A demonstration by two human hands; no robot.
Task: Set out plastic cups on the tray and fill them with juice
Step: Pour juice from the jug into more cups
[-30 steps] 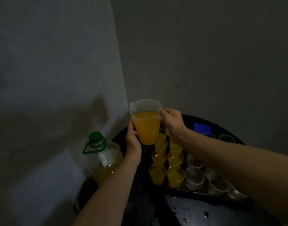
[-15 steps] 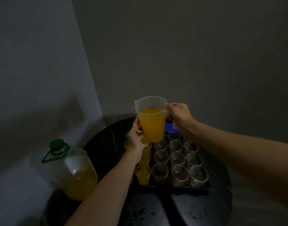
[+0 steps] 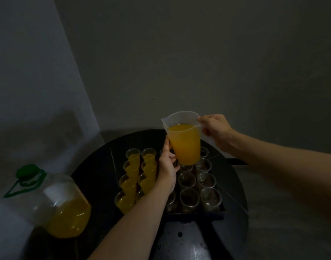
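the left hand (image 3: 166, 172) and its forearm cover most of the middle cups (image 3: 172, 200) on the tray (image 3: 198, 214), so what they hold cannot be told. the jug (image 3: 185, 145) hides the far cups. the right hand (image 3: 215, 130) covers the jug's handle. the bottle (image 3: 54, 201) is blurred, its base lost in the dark.

The translucent whitish plastic jug (image 3: 179, 118) holds opaque orange-yellow juice (image 3: 185, 145); the filled clear plastic cups (image 3: 132, 182) show the same yellow; the empty clear plastic cups (image 3: 206, 180) look grey-brown (the light is dim); the big clear plastic bottle (image 3: 54, 194) wears a green cap (image 3: 27, 169); the round black table (image 3: 97, 177) bears thin pale veins.
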